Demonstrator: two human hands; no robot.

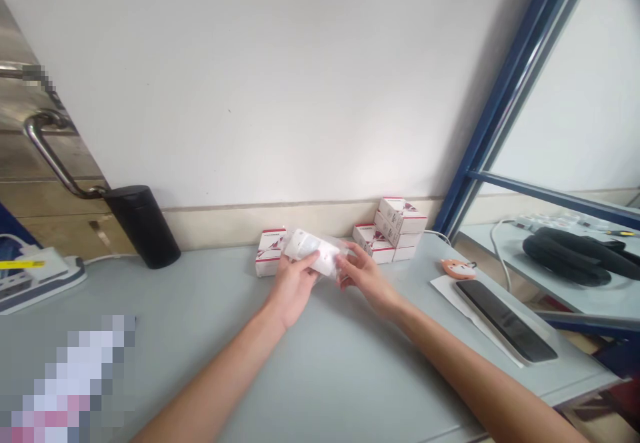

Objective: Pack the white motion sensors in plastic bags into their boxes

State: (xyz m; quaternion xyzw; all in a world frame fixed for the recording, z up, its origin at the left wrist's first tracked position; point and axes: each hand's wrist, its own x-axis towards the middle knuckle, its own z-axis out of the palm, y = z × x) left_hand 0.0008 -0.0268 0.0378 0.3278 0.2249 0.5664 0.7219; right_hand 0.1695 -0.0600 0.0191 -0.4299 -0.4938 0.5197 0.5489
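Here, left hand [293,289] and right hand [365,279] share a grip on a crinkly clear plastic bag [340,249] holding a white block [310,246], above the grey table [320,389].

A white rectangular item [309,249] is seen just above the centre of the frame, enclosed in a clear plastic bag [342,251] whose loose end is creased and glossy. It is held slightly tilted, lower toward the right, and is gripped from the near side by the left hand [292,289]. The bag's right end is pinched by the right hand [363,276]. What the item is cannot be made out through the wrapping.
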